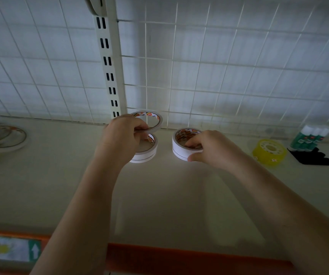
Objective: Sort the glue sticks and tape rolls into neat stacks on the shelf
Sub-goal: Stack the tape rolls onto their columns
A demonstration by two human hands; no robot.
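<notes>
My left hand (122, 133) pinches a thin white tape roll (155, 119) and holds it tilted just above a short stack of white tape rolls (149, 152) on the shelf (80, 175). My right hand (209, 148) grips a second stack of white tape rolls (179, 149) to the right, fingers inside the core and thumb on the outer wall. A yellow tape roll (269, 152) lies further right. Several green-and-white glue sticks (310, 137) lean together at the back right.
Several thin tape rolls (2, 137) lie loosely overlapped at the far left. A black object (312, 156) sits in front of the glue sticks. A white wire grid (219, 66) and slotted upright (110, 66) back the shelf. An orange strip (179, 257) edges the front.
</notes>
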